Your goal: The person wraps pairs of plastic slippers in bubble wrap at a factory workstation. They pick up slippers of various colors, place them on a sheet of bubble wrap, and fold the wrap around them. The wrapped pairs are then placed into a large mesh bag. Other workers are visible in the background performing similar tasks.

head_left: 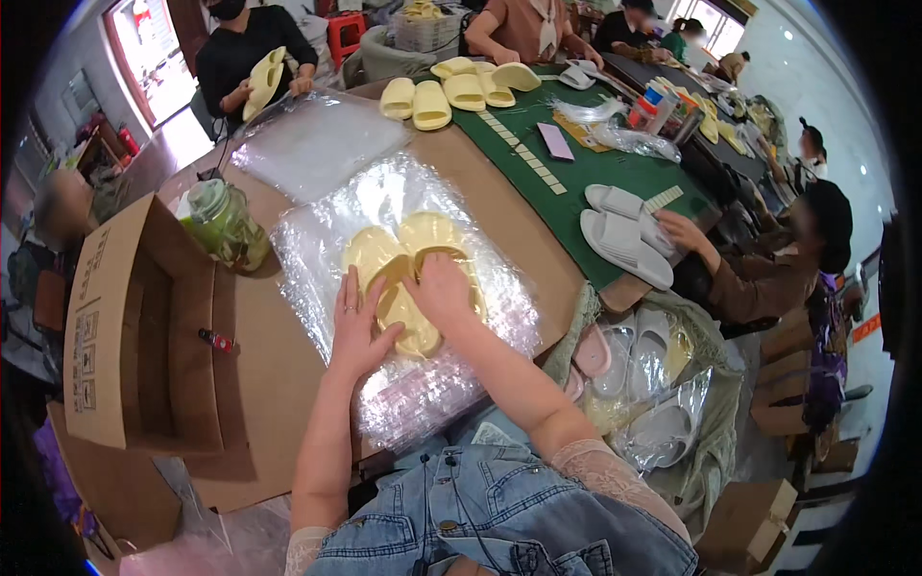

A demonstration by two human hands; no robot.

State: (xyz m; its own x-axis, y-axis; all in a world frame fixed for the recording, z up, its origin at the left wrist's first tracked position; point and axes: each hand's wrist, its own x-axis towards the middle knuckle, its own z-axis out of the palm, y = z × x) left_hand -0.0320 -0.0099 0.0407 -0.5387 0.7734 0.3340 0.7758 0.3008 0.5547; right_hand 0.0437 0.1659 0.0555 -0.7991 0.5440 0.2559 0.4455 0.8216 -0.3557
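Two pale yellow slippers lie side by side, toes away from me, on a stack of clear plastic bags [403,413] in front of me. Whether they lie inside the top bag or on it I cannot tell. My left hand [357,326] rests along the outer side of the left slipper [373,248], fingers stretched and thumb apart near its heel. Curled at the strap opening of the right slipper [430,228] is my right hand [445,293], its fingertips partly hidden.
Left stand an open carton [182,317], a green-filled jar [229,226] and a small red-black bottle [217,340]. Beyond lie more clear bags [317,144] and yellow slippers [432,104]. White slippers [624,240] are on the green mat [519,115]; a sack [706,451] holds bagged pairs. Co-workers surround the tables.
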